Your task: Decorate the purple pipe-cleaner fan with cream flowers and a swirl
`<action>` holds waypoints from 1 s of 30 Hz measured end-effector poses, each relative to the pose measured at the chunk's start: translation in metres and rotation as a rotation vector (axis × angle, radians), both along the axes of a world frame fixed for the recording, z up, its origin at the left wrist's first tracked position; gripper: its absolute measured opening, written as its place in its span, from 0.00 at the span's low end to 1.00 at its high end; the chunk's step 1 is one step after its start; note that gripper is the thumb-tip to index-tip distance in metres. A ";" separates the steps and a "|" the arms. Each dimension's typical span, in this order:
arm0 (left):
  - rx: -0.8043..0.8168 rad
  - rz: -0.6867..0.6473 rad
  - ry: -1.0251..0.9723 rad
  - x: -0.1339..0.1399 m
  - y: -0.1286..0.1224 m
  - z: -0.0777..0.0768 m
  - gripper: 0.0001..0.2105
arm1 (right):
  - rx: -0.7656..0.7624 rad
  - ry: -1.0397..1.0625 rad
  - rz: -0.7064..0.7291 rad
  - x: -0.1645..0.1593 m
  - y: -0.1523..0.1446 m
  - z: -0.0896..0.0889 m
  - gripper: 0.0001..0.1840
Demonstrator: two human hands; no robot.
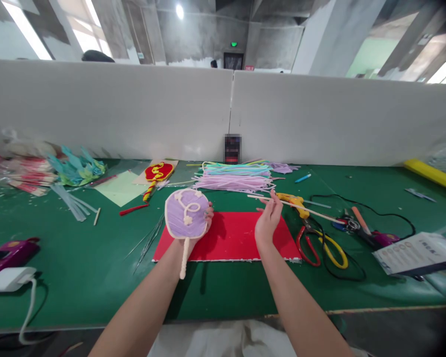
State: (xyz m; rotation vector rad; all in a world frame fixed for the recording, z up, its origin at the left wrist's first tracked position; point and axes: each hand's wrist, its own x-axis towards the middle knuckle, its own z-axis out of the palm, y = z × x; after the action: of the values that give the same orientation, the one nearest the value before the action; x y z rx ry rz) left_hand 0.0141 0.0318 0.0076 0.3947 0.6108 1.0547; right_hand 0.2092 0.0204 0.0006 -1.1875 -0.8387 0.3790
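Observation:
My left hand (209, 218) is closed round the edge of a small purple fan (186, 220), most of its fingers hidden behind it. Cream pipe cleaner edges the fan, with a cream curl and little flower shapes on its face. Its twisted cream handle (185, 258) points down toward me. In my right hand (269, 218) a long cream pipe cleaner (308, 210) is pinched between the fingers, reaching out to the right. Both hands are above a red board (230, 235) lying on the green table.
Bundled pastel pipe cleaners (234, 177) lie behind the board. To the right are a yellow glue gun (295, 202), scissors (332, 250) and a black cable. A red-and-yellow fan (158, 173), thin wires (150, 240) and glue sticks (72, 203) lie left. A white partition (107, 109) stands behind.

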 end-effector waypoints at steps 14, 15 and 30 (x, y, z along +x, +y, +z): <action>-0.067 -0.406 0.052 0.008 -0.007 0.025 0.15 | -0.025 -0.001 0.018 0.000 0.001 -0.001 0.21; -0.065 -0.408 0.052 0.008 -0.007 0.025 0.16 | -0.022 0.002 0.017 0.000 0.001 -0.001 0.21; -0.045 -0.451 0.021 0.006 -0.005 0.021 0.17 | -0.013 -0.006 0.030 0.000 0.000 -0.001 0.21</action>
State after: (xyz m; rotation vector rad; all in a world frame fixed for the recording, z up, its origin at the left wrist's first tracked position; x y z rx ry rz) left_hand 0.0203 0.0271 0.0281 0.4778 0.5306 0.6055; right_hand 0.2091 0.0208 0.0001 -1.1901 -0.8613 0.4056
